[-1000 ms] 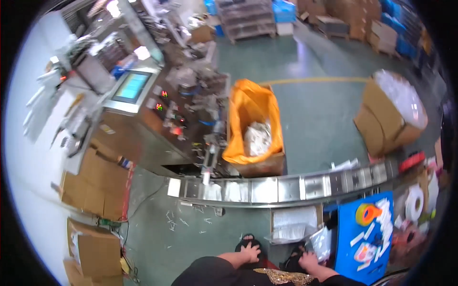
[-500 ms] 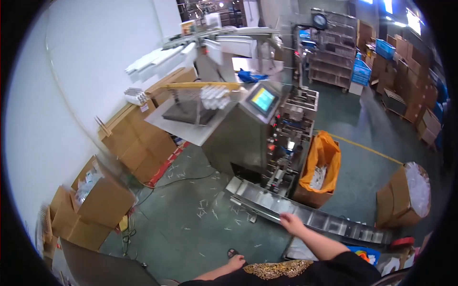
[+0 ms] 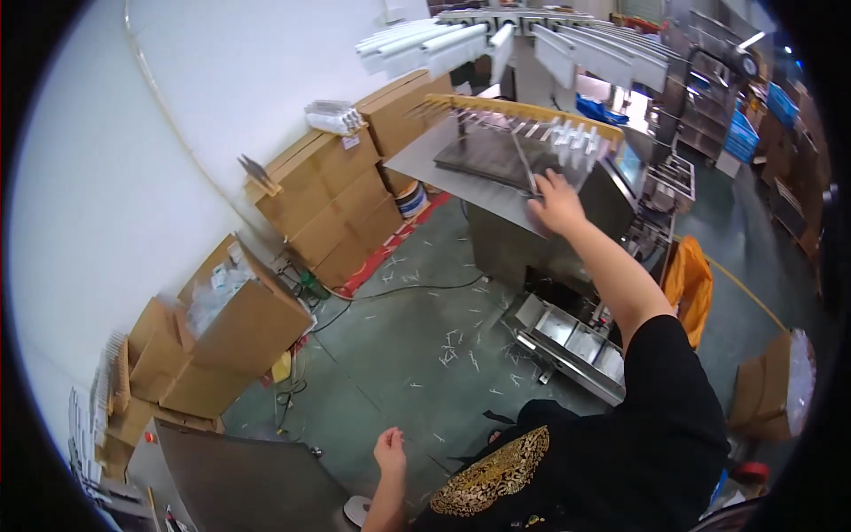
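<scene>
My right hand (image 3: 560,206) reaches over the near edge of a metal tabletop (image 3: 417,164). Its bent fingers are at the near end of a thin straight rod (image 3: 525,160), which slants across a dark flat pad (image 3: 479,158); the grip is partly hidden. Behind the pad runs a yellow wooden bar (image 3: 496,108) with several thin rods sticking out of it. White tube-like pieces (image 3: 576,140) cluster at its right end. Low over the floor, my left hand (image 3: 390,450) hangs with its fingers curled together and nothing visible in them.
A conveyor (image 3: 567,341) runs below the machine, beside an orange bag (image 3: 690,288). Cardboard boxes (image 3: 332,195) stand along the wall, and an open carton (image 3: 253,324) holds clear plastic. Small white bits (image 3: 452,346) and a cable (image 3: 408,288) lie on the floor. White panels (image 3: 461,49) hang overhead.
My right hand has moved from above the conveyor up to the tabletop and the rod. The view has swung left, and I am closer to the table. My left hand has come further into view.
</scene>
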Demonstrator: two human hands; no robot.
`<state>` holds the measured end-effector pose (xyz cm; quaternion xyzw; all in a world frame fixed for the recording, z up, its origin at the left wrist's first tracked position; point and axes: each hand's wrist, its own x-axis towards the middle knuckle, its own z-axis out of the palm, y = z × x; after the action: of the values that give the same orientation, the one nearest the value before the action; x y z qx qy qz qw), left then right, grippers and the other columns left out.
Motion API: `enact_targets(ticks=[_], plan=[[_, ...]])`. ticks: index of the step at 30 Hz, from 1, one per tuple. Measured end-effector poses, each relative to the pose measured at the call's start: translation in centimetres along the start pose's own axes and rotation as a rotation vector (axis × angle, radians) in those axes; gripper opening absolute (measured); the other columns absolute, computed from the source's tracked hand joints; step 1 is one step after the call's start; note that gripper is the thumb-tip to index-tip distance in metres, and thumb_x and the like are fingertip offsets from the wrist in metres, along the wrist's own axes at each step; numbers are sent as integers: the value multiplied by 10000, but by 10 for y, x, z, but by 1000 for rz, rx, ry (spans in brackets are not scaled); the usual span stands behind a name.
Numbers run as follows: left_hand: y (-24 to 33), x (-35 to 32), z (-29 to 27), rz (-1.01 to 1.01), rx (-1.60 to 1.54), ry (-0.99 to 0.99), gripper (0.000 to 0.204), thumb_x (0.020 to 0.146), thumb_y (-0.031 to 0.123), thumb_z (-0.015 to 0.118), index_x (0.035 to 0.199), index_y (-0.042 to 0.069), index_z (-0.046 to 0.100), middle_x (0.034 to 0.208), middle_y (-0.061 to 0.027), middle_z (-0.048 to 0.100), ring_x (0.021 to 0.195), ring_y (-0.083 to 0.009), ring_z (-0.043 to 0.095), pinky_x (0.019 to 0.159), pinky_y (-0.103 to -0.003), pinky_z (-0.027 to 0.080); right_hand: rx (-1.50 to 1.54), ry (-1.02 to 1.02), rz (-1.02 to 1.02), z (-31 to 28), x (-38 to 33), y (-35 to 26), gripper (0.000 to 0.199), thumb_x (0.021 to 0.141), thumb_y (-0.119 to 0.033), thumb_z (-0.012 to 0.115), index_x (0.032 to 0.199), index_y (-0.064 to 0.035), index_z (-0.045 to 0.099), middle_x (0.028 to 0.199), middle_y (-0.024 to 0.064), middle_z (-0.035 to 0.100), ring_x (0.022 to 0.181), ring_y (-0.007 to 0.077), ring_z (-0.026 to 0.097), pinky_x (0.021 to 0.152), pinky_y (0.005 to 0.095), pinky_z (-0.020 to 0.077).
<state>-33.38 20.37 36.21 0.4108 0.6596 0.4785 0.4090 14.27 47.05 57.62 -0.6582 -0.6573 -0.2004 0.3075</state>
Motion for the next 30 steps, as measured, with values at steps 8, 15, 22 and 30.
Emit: enact_targets(ticks=[8,15,22,30], plan=[[57,64,26,-11,-77,-8,177,860,108,494,956,-33,543,844,-77,600,737,-109,562,673,-223,461,-127,-398,203,-2,28,-6,300,780,-184,488,1068,-111,523,1085,131,523,1038,316,489,846,395,423],[191,207,173,349,-112,-451,179,862,52,443,987,-31,542,910,-98,581,815,-139,554,750,-252,447,-214,-164,-236,35,40,12,258,766,-196,456,1000,-159,558,984,55,549,877,276,532,688,398,465],[329,250,300,1372,227,-522,338,708,50,594,1040,12,544,1022,-143,552,942,-302,518,816,-354,414,301,9,-262,-40,31,2,279,738,-85,560,1015,-123,574,837,42,566,718,223,566,598,330,469],[379,287,373,1730,50,-1170,278,653,34,602,925,93,592,655,-58,547,618,-242,528,577,-345,403,887,-76,108,-141,-18,-65,268,733,-68,621,991,-10,577,930,129,606,843,250,592,724,310,463]])
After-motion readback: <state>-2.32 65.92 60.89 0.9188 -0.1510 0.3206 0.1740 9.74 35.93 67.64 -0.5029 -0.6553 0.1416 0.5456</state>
